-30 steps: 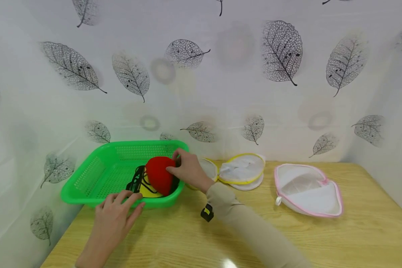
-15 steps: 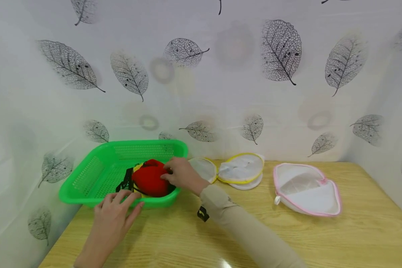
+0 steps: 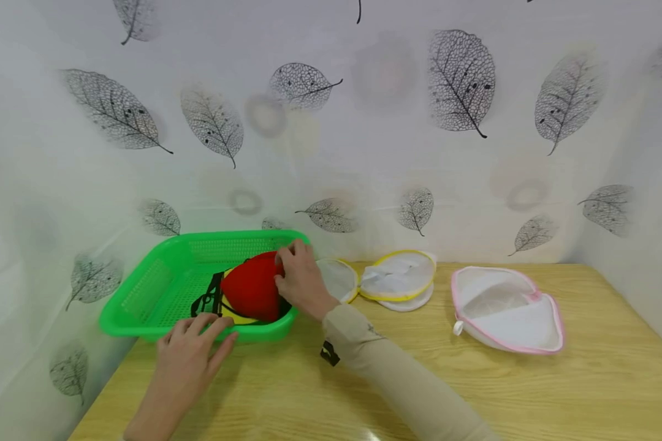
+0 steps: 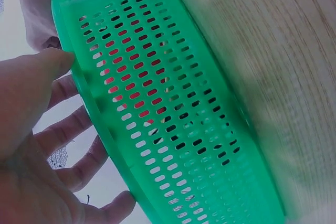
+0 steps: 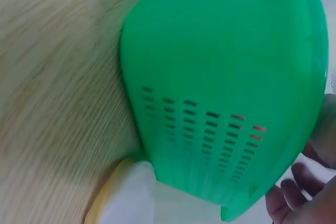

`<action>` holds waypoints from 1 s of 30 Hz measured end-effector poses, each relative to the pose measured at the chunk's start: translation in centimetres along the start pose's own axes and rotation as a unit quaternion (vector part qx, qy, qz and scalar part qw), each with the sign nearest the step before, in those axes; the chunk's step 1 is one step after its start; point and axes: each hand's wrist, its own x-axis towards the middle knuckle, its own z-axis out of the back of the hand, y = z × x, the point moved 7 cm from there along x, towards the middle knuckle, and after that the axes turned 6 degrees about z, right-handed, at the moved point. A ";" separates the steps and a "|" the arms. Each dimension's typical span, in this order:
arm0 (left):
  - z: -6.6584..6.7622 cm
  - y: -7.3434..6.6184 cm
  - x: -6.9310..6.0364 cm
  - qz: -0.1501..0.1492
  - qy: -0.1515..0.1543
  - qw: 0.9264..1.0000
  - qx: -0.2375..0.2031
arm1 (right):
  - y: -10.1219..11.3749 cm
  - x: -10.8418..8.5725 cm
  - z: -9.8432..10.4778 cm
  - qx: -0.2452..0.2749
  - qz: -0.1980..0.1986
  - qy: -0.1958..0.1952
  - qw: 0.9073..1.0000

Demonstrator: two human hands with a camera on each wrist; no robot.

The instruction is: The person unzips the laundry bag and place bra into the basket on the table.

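Note:
A red bra with a smooth rounded cup lies in the right end of a green plastic basket. My right hand pinches the bra's right edge between thumb and fingers. Beneath it a yellow piece and a black lacy strap show; most of these is covered. My left hand rests on the basket's front rim with its fingers slightly bent. In the left wrist view, red shows through the holes of the basket wall.
Right of the basket lies a white mesh bag with yellow trim, unzipped. Farther right is another white mesh bag with pink trim, lying open. All stand on a wooden table before a leaf-printed curtain.
My right hand first moved left and lower with the bra, then back up and slightly right. The red cup shifted left overall and now stands tilted up. My left hand stayed put.

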 end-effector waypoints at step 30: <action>-0.2 0.0 -0.2 0.002 0.000 1.000 -0.008 | -2.2 -5.9 8.3 -0.014 0.129 0.119 0.984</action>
